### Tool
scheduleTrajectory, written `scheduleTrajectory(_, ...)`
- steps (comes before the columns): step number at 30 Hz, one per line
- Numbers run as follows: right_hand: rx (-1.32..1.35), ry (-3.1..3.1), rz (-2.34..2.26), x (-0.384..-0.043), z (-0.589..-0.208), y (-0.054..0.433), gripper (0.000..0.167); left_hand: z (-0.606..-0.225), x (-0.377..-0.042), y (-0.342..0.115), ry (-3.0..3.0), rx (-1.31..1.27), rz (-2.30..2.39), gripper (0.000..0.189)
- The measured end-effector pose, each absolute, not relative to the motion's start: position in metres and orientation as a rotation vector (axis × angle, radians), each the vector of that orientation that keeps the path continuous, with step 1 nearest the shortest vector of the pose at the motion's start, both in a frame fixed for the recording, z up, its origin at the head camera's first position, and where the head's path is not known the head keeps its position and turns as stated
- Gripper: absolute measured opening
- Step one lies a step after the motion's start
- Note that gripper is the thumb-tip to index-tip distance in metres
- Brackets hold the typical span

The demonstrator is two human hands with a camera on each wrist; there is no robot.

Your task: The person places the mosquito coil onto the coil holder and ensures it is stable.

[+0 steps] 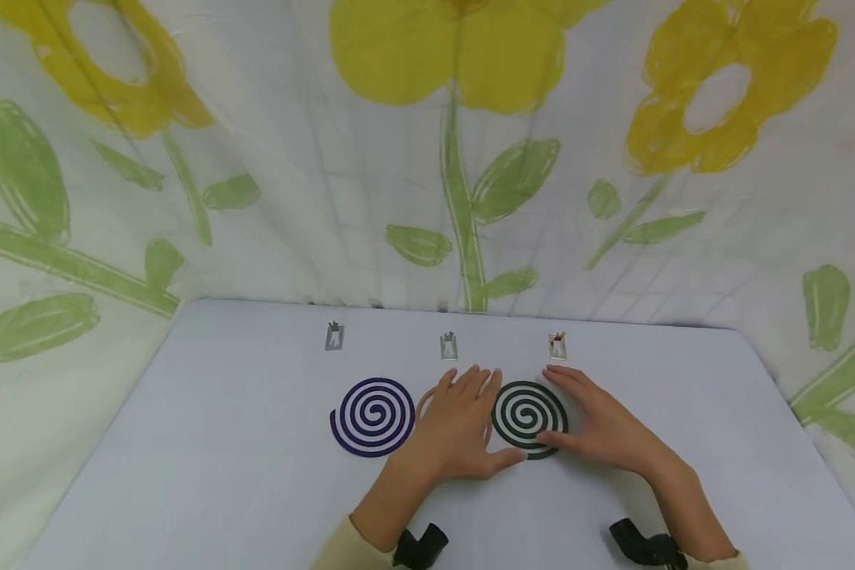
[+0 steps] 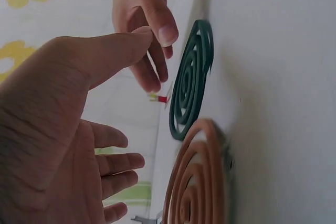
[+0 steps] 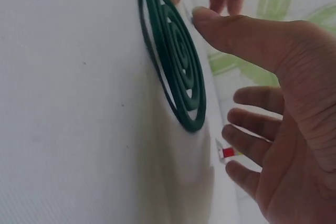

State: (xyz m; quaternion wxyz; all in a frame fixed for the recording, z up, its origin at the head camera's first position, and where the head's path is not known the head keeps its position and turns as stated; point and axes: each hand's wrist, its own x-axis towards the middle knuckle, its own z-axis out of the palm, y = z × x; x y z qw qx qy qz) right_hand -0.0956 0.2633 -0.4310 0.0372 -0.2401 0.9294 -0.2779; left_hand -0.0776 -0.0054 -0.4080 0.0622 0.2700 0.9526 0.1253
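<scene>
Two black wrist-worn devices (image 1: 423,546) sat nearest, in front of the dark green mosquito coil (image 1: 529,415). Beyond them, the left hand (image 1: 456,431) spread over the brown coil (image 2: 195,182) at the green coil's left, and the right hand (image 1: 602,423) arched at its right, thumb over its edge; both had thumb and fingers apart and gripped nothing, perhaps posed to frame the green coil from either side. It lay flat on the white table (image 1: 207,443), seemingly lined up with the brown coil and, farther left, a dark purple coil (image 1: 373,417). All three were matte, ropelike spirals. Behind that row, three thin, shiny metal stands (image 1: 449,346) with cut-out middles appeared set one per coil. Farthest behind hung a creased, pale backdrop (image 1: 278,237) with yellow flowers.
</scene>
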Motion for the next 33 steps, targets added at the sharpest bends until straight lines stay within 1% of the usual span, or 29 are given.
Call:
scheduleTrajectory(5, -0.755, 2.862, -0.810, -0.094, -0.430, 0.267, 0.089, -0.413, -0.074, 0.001, 2.870, 0.821, 0.362, 0.104)
scheduleTrajectory(14, -0.743, 2.843, -0.776, -0.097, -0.425, 0.268, 0.088, -0.420, -0.082, -0.001, 2.867, 0.843, 0.314, 0.104)
scheduleTrajectory(22, -0.672, 2.794, -0.755, -0.096, -0.429, 0.271, 0.094, -0.428, -0.083, 0.007, 2.886, 0.876, 0.230, 0.107)
scheduleTrajectory(33, -0.691, 2.748, -0.740, -0.098, -0.430, 0.279, 0.103, -0.437, -0.082, 0.012, 2.883, 0.835, 0.219, 0.116)
